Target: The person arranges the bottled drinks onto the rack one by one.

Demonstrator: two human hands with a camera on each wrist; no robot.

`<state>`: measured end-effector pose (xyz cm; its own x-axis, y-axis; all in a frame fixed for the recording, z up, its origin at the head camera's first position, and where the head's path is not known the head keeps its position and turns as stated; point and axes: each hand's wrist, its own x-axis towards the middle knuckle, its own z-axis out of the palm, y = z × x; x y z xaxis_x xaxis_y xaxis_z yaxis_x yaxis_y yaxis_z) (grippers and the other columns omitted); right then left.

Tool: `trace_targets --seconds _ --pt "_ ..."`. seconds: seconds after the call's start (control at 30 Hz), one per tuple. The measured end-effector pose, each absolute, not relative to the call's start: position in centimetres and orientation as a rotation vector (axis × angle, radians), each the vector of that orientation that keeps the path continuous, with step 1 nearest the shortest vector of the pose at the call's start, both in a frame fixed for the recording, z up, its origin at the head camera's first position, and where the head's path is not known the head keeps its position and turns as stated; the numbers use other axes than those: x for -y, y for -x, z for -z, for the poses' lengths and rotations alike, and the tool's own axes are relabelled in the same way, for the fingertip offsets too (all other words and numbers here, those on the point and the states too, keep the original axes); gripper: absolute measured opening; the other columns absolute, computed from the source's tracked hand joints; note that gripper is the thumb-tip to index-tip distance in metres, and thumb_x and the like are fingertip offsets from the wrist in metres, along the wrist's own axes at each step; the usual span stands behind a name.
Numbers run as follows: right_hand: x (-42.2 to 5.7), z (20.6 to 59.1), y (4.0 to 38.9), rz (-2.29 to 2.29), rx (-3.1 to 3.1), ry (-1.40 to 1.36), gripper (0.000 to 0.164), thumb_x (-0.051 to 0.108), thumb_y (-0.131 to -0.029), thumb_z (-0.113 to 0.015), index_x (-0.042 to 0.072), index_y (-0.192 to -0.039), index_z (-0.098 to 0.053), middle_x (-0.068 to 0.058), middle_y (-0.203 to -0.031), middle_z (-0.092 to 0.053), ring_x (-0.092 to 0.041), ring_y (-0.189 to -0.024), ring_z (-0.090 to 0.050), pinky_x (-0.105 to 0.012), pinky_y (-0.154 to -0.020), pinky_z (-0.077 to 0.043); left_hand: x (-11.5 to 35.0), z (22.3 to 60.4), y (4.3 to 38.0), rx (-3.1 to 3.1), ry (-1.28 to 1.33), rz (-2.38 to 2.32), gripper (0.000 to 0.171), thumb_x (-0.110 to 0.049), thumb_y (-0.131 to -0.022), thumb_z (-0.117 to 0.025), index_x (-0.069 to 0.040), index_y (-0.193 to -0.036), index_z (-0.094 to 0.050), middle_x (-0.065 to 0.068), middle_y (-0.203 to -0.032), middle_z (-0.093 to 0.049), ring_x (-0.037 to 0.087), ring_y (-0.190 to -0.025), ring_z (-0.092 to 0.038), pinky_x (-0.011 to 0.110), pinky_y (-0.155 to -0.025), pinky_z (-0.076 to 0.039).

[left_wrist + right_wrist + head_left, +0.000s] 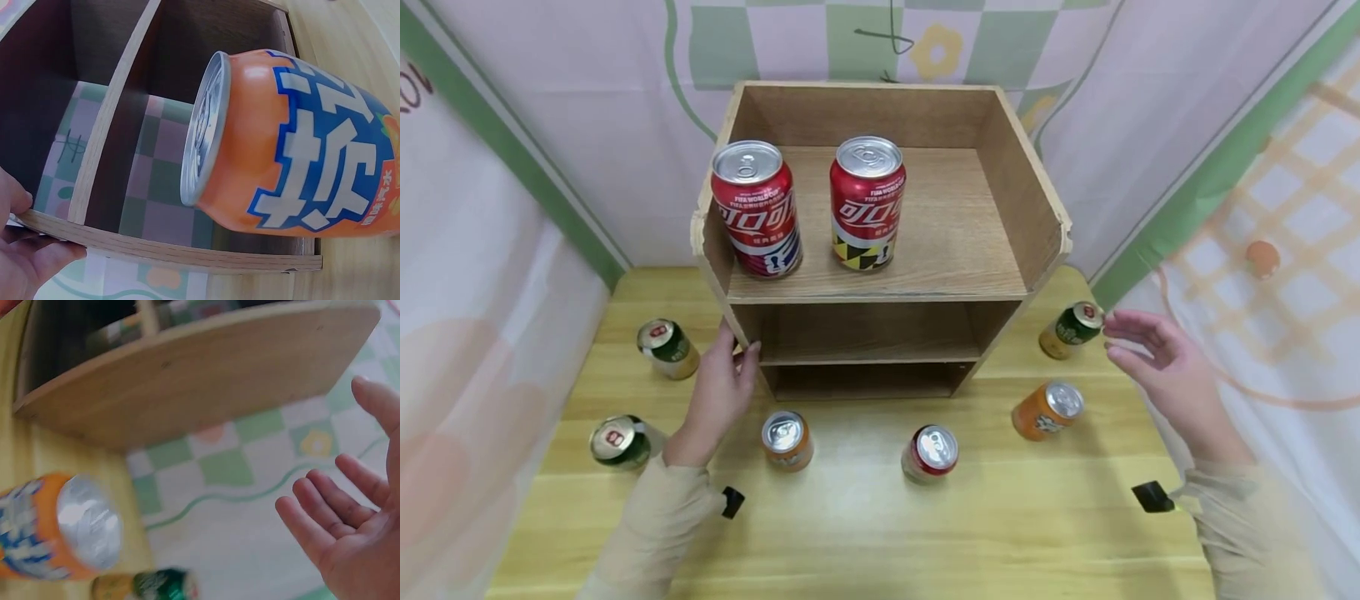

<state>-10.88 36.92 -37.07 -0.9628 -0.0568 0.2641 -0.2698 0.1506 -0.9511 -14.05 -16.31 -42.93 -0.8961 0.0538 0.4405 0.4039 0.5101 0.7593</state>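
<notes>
1. the left hand [722, 383] pinches the left side wall of the wooden shelf [1015, 183], with thumb toward the inside and fingers on the outside.
2. this shelf stands on the counter [850, 542] between both hands, and carries two coca-cola cans [868, 208] on its top.
3. the right hand [1172, 375] is loosely spread and holds nothing; one green-and-gold can [1071, 329] is just left of its fingers.
4. one orange soda can [786, 442] stands right of the left hand.
</notes>
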Motion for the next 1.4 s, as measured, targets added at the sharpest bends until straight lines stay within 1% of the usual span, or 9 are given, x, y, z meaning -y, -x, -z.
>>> trace_targets --seconds 0.07,0.2,0.3,0.43,0.57,0.7,0.93,1.23,1.4 --pt "-37.6 38.5 10.6 -1.932 2.232 -0.340 0.049 -0.023 -0.090 -0.058 -0.012 -0.137 -0.050 -0.003 -0.128 -0.065 -0.012 -0.117 -0.061 -0.015 -0.096 -0.051 16.3 43.0 14.1 2.396 0.387 1.348 0.039 0.010 -0.098 -0.057 0.011 -0.136 -0.045 0.036 -0.126 -0.059 0.049 -0.116 -0.062 0.052 -0.091 -0.058" --pt "-39.2 41.0 10.0 -1.921 2.274 -0.386 0.059 -0.025 -0.089 -0.057 -0.004 -0.143 -0.048 0.002 -0.134 -0.062 -0.007 -0.122 -0.057 -0.013 -0.097 -0.049 16.1 43.0 14.1 2.402 0.395 1.356 0.040 0.010 -0.098 -0.056 0.011 -0.136 -0.045 0.037 -0.126 -0.059 0.049 -0.117 -0.061 0.051 -0.091 -0.058" --pt "-39.9 42.8 9.8 -1.865 2.357 -0.400 0.064 -0.025 -0.089 -0.057 -0.002 -0.147 -0.044 0.007 -0.137 -0.058 -0.004 -0.124 -0.054 -0.011 -0.098 -0.048 16.1 42.9 14.0 2.399 0.393 1.359 0.041 0.011 -0.097 -0.057 0.011 -0.137 -0.044 0.037 -0.125 -0.059 0.049 -0.116 -0.062 0.051 -0.091 -0.058" --pt "-40.0 45.1 9.8 -1.798 2.407 -0.403 0.065 -0.024 -0.089 -0.058 -0.009 -0.149 -0.038 0.009 -0.138 -0.056 -0.004 -0.126 -0.053 -0.012 -0.100 -0.046 16.1 42.8 14.0 2.395 0.392 1.354 0.043 0.011 -0.097 -0.056 0.011 -0.139 -0.043 0.036 -0.126 -0.059 0.048 -0.117 -0.061 0.051 -0.090 -0.059" --pt "-39.8 46.9 9.7 -1.766 2.445 -0.387 0.067 -0.021 -0.090 -0.059 -0.007 -0.151 -0.036 0.012 -0.139 -0.054 -0.003 -0.127 -0.051 -0.011 -0.101 -0.045 16.1 42.7 14.1 2.400 0.390 1.351 0.042 0.010 -0.097 -0.056 0.011 -0.138 -0.043 0.037 -0.124 -0.059 0.048 -0.116 -0.061 0.051 -0.090 -0.059" --pt "-39.3 48.0 9.3 -1.728 2.489 -0.346 0.068 -0.017 -0.092 -0.061 -0.003 -0.153 -0.035 0.013 -0.139 -0.052 -0.001 -0.127 -0.050 -0.010 -0.101 -0.045 16.1 42.7 14.1 2.396 0.391 1.350 0.042 0.011 -0.097 -0.057 0.011 -0.137 -0.044 0.037 -0.123 -0.059 0.049 -0.116 -0.061 0.052 -0.090 -0.059" --pt "-38.4 49.6 8.6 -1.780 2.438 -0.298 0.071 -0.019 -0.089 -0.063 -0.009 -0.152 -0.031 0.004 -0.142 -0.052 -0.001 -0.128 -0.048 -0.007 -0.100 -0.043 16.2 42.8 14.1 2.387 0.393 1.337 0.042 0.011 -0.097 -0.056 0.012 -0.137 -0.044 0.037 -0.123 -0.060 0.049 -0.116 -0.061 0.052 -0.090 -0.059" --pt "-37.6 51.2 8.2 -1.893 2.384 -0.285 0.073 -0.020 -0.089 -0.062 -0.009 -0.153 -0.029 0.009 -0.141 -0.052 0.001 -0.126 -0.050 -0.010 -0.098 -0.046 16.2 42.7 14.0 2.395 0.389 1.352 0.038 0.010 -0.098 -0.056 0.012 -0.134 -0.046 0.036 -0.122 -0.060 0.048 -0.116 -0.061 0.052 -0.091 -0.059" --pt "-37.5 51.8 7.9 -1.931 2.350 -0.267 0.071 -0.020 -0.090 -0.061 -0.006 -0.154 -0.032 0.010 -0.140 -0.053 0.001 -0.126 -0.050 -0.009 -0.098 -0.046 16.3 42.8 14.0 2.393 0.400 1.343 0.040 0.010 -0.098 -0.056 0.011 -0.136 -0.045 0.035 -0.124 -0.059 0.048 -0.117 -0.061 0.053 -0.091 -0.058"
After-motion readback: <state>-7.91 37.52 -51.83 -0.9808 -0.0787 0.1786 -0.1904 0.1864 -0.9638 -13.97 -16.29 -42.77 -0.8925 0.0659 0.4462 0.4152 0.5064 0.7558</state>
